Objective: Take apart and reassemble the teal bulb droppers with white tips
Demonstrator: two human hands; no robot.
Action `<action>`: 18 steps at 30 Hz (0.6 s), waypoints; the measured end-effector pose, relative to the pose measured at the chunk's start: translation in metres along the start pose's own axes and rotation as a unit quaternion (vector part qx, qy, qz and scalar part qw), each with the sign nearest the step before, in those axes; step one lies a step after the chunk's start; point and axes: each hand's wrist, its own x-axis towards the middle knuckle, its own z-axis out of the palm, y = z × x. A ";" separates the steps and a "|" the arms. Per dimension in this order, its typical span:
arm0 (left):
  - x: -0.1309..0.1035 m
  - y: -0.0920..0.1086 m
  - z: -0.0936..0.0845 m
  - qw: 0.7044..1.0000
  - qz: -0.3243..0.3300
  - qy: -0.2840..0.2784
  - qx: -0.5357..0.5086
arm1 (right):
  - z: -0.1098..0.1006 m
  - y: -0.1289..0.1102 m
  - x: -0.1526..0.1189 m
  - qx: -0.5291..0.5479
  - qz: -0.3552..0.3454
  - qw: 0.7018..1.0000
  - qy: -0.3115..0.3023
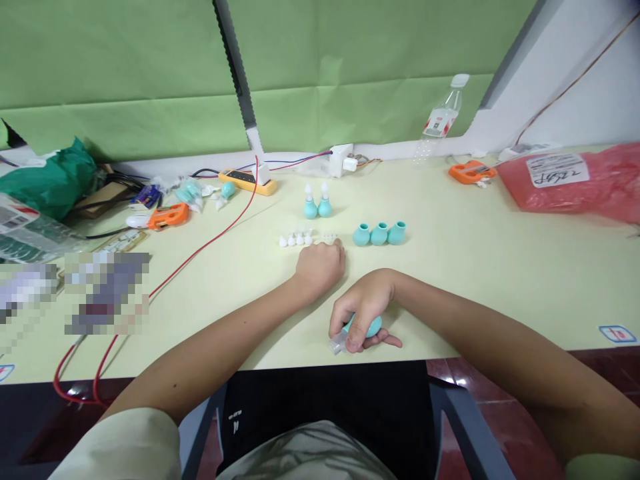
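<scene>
My right hand (367, 307) is wrapped round a teal squeeze bulb (374, 326) with a clear nozzle (339, 343), tilted near the table's front edge. My left hand (321, 267) is closed, its fingertips down at a few tiny whitish pieces (330, 236); whatever it pinches is hidden. Just left of these pieces, several white caps (296, 238) stand in rows. To the right, three open-necked teal bulbs (379, 233) sit side by side. Behind the caps, two teal bulbs with white tops (317, 202) stand upright.
A red cable (200, 248) crosses the table at left. Farther back are a yellow power strip (249, 182), orange-handled tools (169, 216) and bagged teal parts (190, 192). At right are a plastic bottle (441, 121), an orange tool (473, 171) and a red bag (575, 180).
</scene>
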 end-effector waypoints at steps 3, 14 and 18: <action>-0.001 -0.001 0.000 1.000 0.000 0.002 0.001 | 0.000 0.000 0.000 0.000 -0.002 1.000 0.001; -0.003 -0.009 -0.001 0.998 0.012 0.026 -0.060 | -0.009 0.004 -0.015 0.005 -0.064 0.997 0.049; -0.008 -0.030 -0.011 0.967 0.062 0.042 -0.244 | -0.029 0.015 -0.036 0.030 -0.150 0.979 0.136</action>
